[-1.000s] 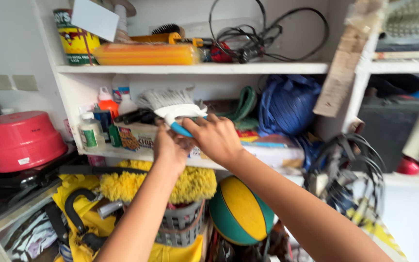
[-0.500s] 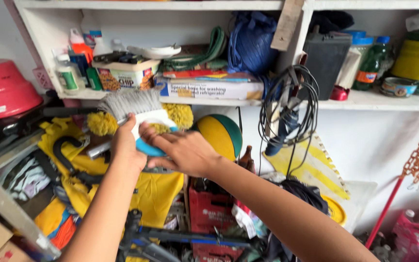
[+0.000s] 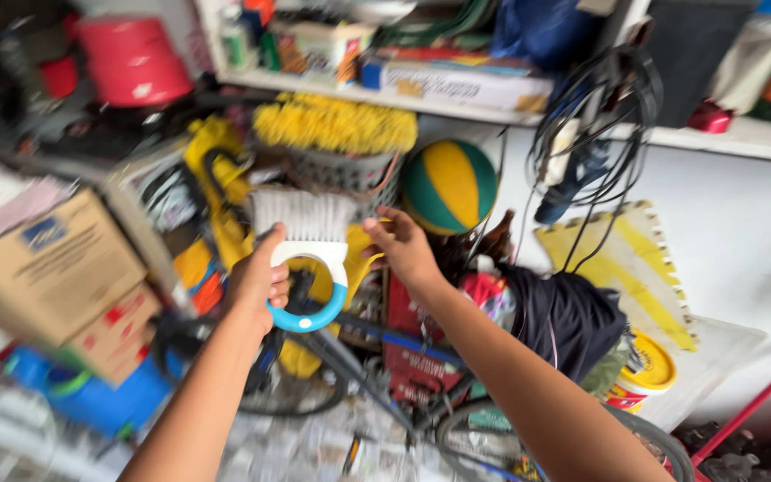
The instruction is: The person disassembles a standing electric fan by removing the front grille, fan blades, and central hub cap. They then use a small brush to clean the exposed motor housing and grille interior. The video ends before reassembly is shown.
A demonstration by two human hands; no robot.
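Note:
My left hand (image 3: 259,282) grips a hand brush (image 3: 307,239) by its blue-and-white loop handle, white bristles pointing up. My right hand (image 3: 405,247) hovers just right of the brush with fingers spread and holds nothing. Both hands are held out over a cluttered floor below a white shelf (image 3: 493,112). Behind the brush stands a grey basket (image 3: 341,170) topped with yellow bristles (image 3: 336,123).
A green-and-yellow ball (image 3: 451,186) sits right of the basket. Cardboard boxes (image 3: 60,268) are stacked at left, with a red tub (image 3: 131,61) above them. Black cables (image 3: 595,116) hang from the shelf. A bicycle frame (image 3: 377,375), dark cloth (image 3: 568,317) and a yellow foam mat (image 3: 626,259) lie below.
The view has tilted down from the shelves toward the floor. The brush came off the shelf and lower with my left hand. My right hand has let go and spread beside it.

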